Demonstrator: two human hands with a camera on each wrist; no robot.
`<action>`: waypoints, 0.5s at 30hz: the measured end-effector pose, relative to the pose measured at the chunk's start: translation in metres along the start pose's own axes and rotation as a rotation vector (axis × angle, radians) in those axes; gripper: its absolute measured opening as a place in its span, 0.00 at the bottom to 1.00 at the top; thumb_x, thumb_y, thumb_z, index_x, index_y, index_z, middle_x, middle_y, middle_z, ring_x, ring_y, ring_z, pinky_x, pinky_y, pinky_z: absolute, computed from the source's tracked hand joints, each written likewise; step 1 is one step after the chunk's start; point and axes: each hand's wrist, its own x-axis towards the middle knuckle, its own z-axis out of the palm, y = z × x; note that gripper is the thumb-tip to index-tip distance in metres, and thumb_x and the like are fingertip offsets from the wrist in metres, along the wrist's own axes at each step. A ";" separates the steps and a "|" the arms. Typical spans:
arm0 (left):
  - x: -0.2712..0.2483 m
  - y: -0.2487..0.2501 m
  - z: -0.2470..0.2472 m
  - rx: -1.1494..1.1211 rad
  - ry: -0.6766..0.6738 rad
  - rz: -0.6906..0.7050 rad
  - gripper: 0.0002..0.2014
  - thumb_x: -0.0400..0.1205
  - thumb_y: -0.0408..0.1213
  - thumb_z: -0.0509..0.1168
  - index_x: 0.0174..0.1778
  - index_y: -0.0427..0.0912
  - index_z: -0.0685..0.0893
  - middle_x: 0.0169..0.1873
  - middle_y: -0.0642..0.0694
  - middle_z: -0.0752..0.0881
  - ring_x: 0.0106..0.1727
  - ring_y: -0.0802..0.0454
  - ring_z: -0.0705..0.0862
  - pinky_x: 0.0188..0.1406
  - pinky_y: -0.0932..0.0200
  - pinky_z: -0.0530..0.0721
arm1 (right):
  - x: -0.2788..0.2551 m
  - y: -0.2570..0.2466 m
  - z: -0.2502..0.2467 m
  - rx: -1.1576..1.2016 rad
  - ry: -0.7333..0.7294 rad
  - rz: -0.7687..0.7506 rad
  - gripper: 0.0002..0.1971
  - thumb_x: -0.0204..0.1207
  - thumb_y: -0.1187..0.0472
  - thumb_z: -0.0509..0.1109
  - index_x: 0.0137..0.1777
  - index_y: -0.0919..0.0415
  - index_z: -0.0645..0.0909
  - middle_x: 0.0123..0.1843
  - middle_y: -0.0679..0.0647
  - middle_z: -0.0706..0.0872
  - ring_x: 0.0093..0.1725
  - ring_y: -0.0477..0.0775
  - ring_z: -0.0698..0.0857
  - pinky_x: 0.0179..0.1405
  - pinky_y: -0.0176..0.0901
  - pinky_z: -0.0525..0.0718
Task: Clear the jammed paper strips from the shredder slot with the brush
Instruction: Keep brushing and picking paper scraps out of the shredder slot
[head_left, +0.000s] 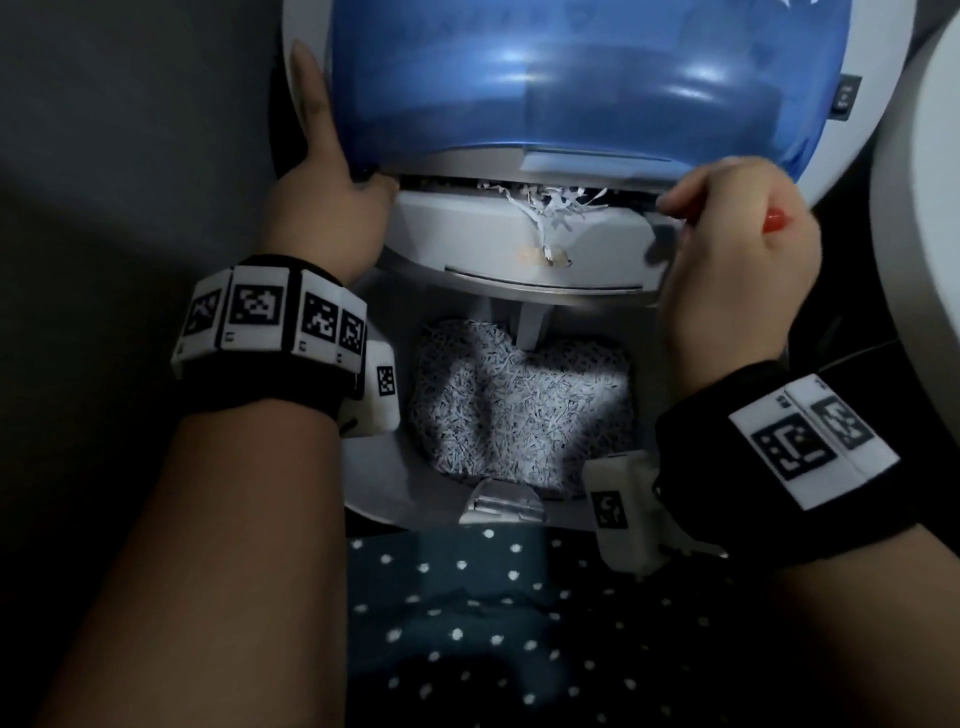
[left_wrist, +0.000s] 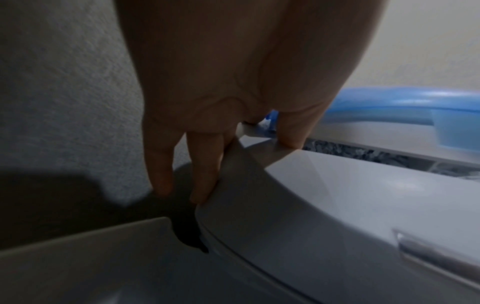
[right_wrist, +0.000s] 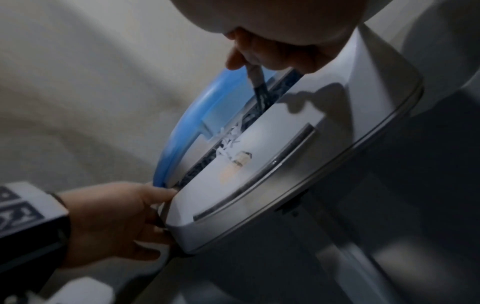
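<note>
White paper strips (head_left: 550, 208) are bunched at the middle of the shredder slot (head_left: 447, 183), spilling over its grey lip. The dark-bristled brush (right_wrist: 261, 93) is poked into the slot's right end.

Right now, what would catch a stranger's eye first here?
Probably the big blue cover on top of the shredder, then the white tangle of paper strips spilling from the slot just under it. The right hand grips a brush at the slot's right end, while the left hand holds the left edge.
</note>
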 end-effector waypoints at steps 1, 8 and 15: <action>0.000 0.000 0.000 0.000 0.001 0.002 0.43 0.87 0.39 0.59 0.86 0.54 0.33 0.70 0.39 0.83 0.64 0.37 0.83 0.64 0.55 0.74 | -0.002 0.003 0.003 -0.041 -0.024 0.002 0.14 0.73 0.58 0.62 0.26 0.47 0.79 0.25 0.42 0.80 0.35 0.52 0.81 0.40 0.47 0.75; -0.001 0.000 -0.001 0.005 0.003 0.001 0.43 0.87 0.40 0.60 0.87 0.54 0.33 0.69 0.38 0.83 0.65 0.36 0.82 0.62 0.55 0.73 | -0.023 0.002 0.014 -0.035 -0.402 -0.006 0.14 0.79 0.48 0.66 0.35 0.51 0.86 0.25 0.48 0.80 0.29 0.51 0.79 0.33 0.48 0.78; -0.001 0.000 -0.001 -0.007 -0.006 0.001 0.43 0.87 0.39 0.59 0.86 0.54 0.33 0.66 0.36 0.84 0.62 0.36 0.84 0.60 0.56 0.74 | -0.014 0.010 0.015 -0.148 -0.190 -0.048 0.13 0.79 0.48 0.62 0.33 0.46 0.79 0.31 0.47 0.82 0.36 0.53 0.81 0.42 0.58 0.83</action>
